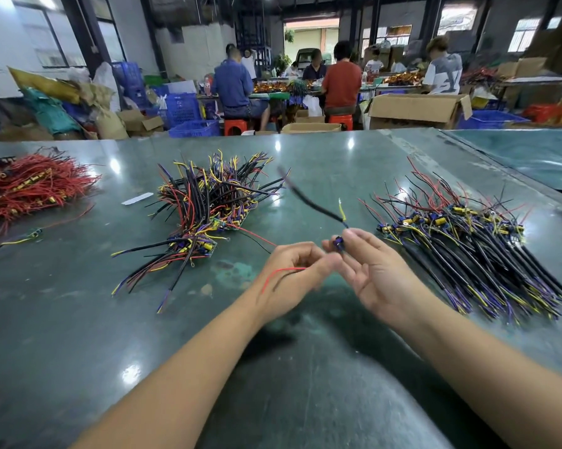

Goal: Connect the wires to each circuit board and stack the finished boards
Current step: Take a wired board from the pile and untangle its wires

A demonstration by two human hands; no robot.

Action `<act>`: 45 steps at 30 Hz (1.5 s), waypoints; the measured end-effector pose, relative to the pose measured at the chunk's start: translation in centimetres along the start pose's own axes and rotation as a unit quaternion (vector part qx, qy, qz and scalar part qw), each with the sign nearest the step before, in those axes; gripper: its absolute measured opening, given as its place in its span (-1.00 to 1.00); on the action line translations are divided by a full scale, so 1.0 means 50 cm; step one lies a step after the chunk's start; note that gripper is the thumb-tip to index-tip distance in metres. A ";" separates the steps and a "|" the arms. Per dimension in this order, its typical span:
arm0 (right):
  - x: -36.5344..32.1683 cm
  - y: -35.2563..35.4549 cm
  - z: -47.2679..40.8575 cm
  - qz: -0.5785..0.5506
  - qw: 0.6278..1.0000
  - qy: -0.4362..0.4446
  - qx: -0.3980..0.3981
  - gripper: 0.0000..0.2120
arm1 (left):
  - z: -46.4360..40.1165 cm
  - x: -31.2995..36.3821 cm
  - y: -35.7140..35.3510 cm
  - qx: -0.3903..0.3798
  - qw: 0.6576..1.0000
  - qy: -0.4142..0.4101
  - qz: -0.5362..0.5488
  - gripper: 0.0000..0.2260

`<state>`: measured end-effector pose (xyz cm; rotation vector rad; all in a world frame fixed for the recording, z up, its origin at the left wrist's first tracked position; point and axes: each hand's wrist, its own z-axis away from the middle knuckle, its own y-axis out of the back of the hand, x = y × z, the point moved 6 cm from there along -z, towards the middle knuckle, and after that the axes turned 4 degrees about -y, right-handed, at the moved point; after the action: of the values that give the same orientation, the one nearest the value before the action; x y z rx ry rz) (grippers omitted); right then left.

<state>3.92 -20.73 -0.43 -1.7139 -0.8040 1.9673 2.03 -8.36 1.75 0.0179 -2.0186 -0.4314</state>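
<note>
Pinching a small blue circuit board (338, 244) above the green table (78, 319), the right hand (375, 273) holds it up with its black and yellow wires blurred, while the left hand (292, 273) pinches thin red and black wires (281, 273) beside it.

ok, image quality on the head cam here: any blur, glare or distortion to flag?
Head view: motion blur on the black wire rising from the small board pinched by the right hand, and on the left hand fingers; ceiling-light glare spots on the green table; wide-angle bending at the edges; background workers soft.
</note>
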 end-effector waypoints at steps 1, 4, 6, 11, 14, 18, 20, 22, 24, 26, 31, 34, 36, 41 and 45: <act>0.004 -0.002 0.000 0.044 0.999 0.008 -0.001 -0.94 | -0.001 -0.001 0.005 0.018 1.000 0.004 -0.003 -0.75; -0.005 -0.002 -0.001 0.220 0.974 0.058 0.023 -0.93 | 0.001 -0.015 0.024 0.037 0.999 0.019 -0.017 -0.76; -0.014 -0.002 -0.001 0.283 0.956 0.074 0.023 -0.92 | 0.003 -0.025 0.030 0.036 0.998 0.040 0.016 -0.82; -0.009 0.000 0.001 0.188 0.981 0.049 -0.009 -0.94 | 0.003 -0.027 0.042 0.063 0.991 0.058 0.101 -0.84; -0.014 0.004 0.000 0.134 0.990 0.050 0.000 -0.95 | 0.004 -0.032 0.057 0.099 0.983 0.065 0.143 -0.84; -0.012 -0.001 0.003 0.096 0.994 0.052 -0.015 -0.84 | 0.005 -0.042 0.071 0.136 0.974 0.078 0.166 -0.84; -0.009 -0.004 0.003 0.074 0.996 0.051 -0.026 -0.90 | 0.003 -0.046 0.072 0.152 0.966 0.089 0.188 -0.81; -0.009 -0.005 0.001 0.062 0.996 0.051 -0.032 -0.91 | 0.001 -0.047 0.077 0.174 0.956 0.095 0.217 -0.79; -0.008 -0.006 0.002 0.061 0.996 0.054 -0.033 -0.90 | 0.000 -0.045 0.082 0.170 0.951 0.094 0.241 -0.78; -0.003 -0.007 0.004 0.075 0.995 0.057 -0.030 -0.90 | 0.001 -0.040 0.073 0.131 0.956 0.097 0.246 -0.79; 0.002 -0.026 0.013 0.105 0.990 0.077 -0.056 -0.92 | 0.003 -0.044 0.048 0.095 0.967 0.105 0.210 -0.83; -0.001 -0.027 0.015 0.116 0.988 0.086 -0.053 -0.84 | 0.001 -0.043 0.049 0.087 0.966 0.103 0.221 -0.80; -0.002 -0.026 0.015 0.126 0.987 0.088 -0.049 -0.78 | 0.002 -0.040 0.050 0.080 0.964 0.103 0.233 -0.79; 0.005 -0.030 0.015 0.101 0.991 0.080 -0.042 -0.68 | 0.001 -0.041 0.067 0.179 0.943 0.143 0.241 -0.62; -0.008 -0.017 0.011 0.068 0.994 0.085 -0.009 -0.79 | -0.001 -0.049 0.106 0.301 0.895 0.114 0.310 -0.68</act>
<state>3.39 -20.42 0.46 -1.9623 -0.6620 1.8725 4.14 -2.94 1.31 -0.1806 -1.7301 0.5823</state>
